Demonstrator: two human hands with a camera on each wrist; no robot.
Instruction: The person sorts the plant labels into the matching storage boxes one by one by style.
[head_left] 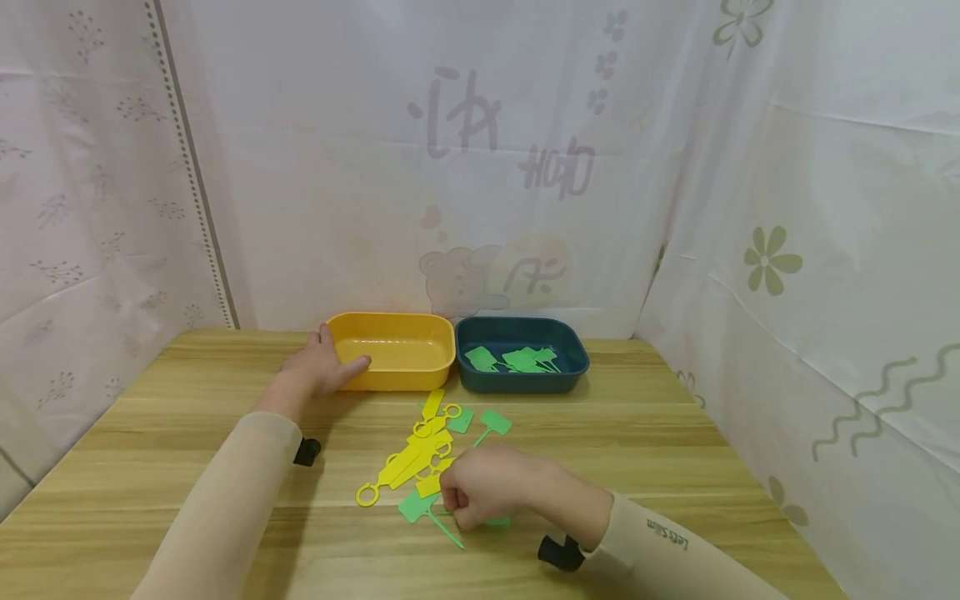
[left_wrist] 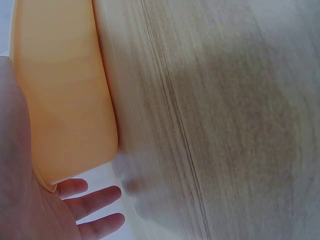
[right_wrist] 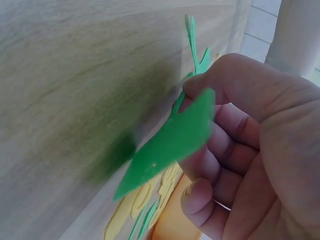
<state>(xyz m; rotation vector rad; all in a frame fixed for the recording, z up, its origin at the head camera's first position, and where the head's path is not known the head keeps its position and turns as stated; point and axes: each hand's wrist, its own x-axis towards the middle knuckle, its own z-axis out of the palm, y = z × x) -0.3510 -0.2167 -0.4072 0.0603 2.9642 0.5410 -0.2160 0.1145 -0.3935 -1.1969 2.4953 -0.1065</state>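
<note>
Your right hand (head_left: 491, 485) pinches a green tag (right_wrist: 170, 142) by its stem, low over the bench (head_left: 637, 442); the dark teal tray (head_left: 522, 383) lies beyond, slightly rightward. Your left hand (head_left: 321, 367) rests, fingers (left_wrist: 95, 202) extended, against the yellow tray's (head_left: 390, 382) left end.

The person I watch from afar wears a cream left sleeve (head_left: 232, 500), a matching right sleeve (head_left: 675, 567) printed with small dark lettering (head_left: 667, 535), and a stubby black left camera (head_left: 307, 452) and black right camera (head_left: 561, 552).
</note>
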